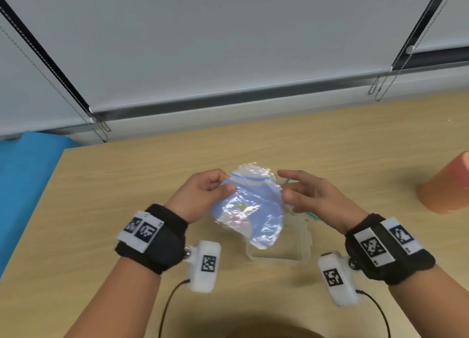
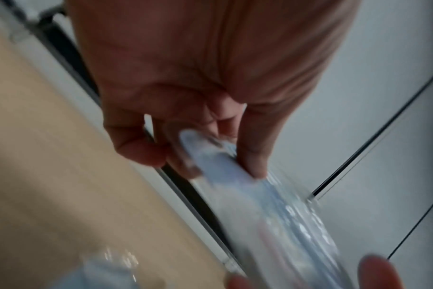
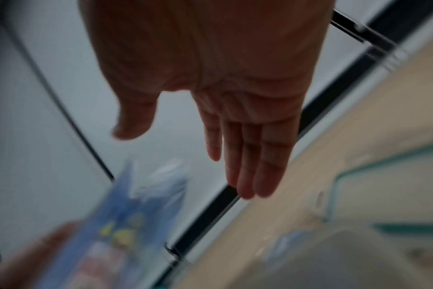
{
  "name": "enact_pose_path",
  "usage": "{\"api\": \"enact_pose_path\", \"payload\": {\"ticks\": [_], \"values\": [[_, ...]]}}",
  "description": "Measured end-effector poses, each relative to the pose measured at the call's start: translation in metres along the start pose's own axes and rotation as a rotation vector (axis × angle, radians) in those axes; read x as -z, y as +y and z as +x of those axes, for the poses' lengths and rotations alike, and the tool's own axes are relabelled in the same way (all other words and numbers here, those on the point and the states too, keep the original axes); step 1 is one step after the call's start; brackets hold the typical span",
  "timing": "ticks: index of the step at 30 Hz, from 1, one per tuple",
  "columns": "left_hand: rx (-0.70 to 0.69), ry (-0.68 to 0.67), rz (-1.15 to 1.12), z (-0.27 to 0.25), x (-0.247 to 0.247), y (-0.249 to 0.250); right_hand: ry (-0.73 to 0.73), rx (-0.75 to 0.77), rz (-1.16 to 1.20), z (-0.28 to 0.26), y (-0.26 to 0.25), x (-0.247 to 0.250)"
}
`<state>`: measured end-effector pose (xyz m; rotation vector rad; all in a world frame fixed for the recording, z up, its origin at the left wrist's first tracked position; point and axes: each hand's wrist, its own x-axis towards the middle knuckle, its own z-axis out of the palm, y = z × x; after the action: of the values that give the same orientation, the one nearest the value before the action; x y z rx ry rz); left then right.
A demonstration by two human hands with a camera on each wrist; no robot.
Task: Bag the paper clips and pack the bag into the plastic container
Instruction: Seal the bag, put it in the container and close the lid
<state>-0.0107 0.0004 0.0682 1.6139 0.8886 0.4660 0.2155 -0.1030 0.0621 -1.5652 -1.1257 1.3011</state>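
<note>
A clear, blue-tinted zip bag hangs above the table, with yellow and pink paper clips inside it. My left hand pinches the bag's top left edge between thumb and fingers; the left wrist view shows that left hand pinching the bag. My right hand hovers by the bag's right edge with straight fingers and holds nothing. The right wrist view shows the right hand flat and apart from the bag. The clear plastic container stands open on the table, right under the bag.
The container's lid, with a green seal, lies on the table behind my right hand. An orange cup lies at the right edge. A blue mat is off the table's left side. A window blind with hanging chains stands behind the table.
</note>
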Motion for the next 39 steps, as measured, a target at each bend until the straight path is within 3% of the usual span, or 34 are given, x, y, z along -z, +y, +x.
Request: {"api": "enact_pose_path", "payload": {"ticks": [2, 5, 7, 11, 14, 20, 26, 31, 34, 35, 37, 39], "values": [[0.048, 0.026, -0.041, 0.005, -0.025, -0.011, -0.037, -0.002, 0.065, 0.002, -0.002, 0.0], [0.113, -0.008, 0.086, 0.004, -0.054, -0.038, 0.09, 0.035, -0.314, 0.008, 0.009, 0.005], [0.102, -0.022, 0.307, 0.0, -0.064, -0.048, 0.074, 0.05, -0.521, 0.011, 0.022, 0.004], [-0.056, 0.017, 0.528, -0.001, -0.068, -0.045, 0.056, 0.11, -0.738, 0.011, 0.037, -0.006], [-0.19, -0.065, 0.747, 0.001, -0.069, -0.046, 0.047, 0.186, -0.837, 0.009, 0.042, -0.014], [-0.317, -0.135, 1.069, -0.002, -0.077, -0.051, 0.002, 0.241, -1.02, -0.001, 0.047, -0.022], [-0.195, -0.115, 1.119, -0.003, -0.083, -0.059, -0.015, 0.294, -1.086, -0.008, 0.054, -0.023], [-0.213, -0.113, 0.979, -0.004, -0.086, -0.062, -0.182, 0.205, -1.38, -0.011, 0.056, -0.039], [-0.282, -0.155, 0.957, -0.008, -0.086, -0.061, -0.257, 0.146, -1.326, -0.006, 0.059, -0.037], [-0.304, -0.146, 0.96, -0.008, -0.084, -0.064, -0.246, 0.189, -1.295, -0.006, 0.057, -0.035], [-0.301, -0.132, 0.947, -0.009, -0.083, -0.067, -0.145, 0.341, -1.177, -0.009, 0.054, -0.032], [-0.241, -0.163, 0.944, -0.009, -0.083, -0.067, 0.019, 0.438, -0.868, -0.005, 0.056, -0.022]]}}
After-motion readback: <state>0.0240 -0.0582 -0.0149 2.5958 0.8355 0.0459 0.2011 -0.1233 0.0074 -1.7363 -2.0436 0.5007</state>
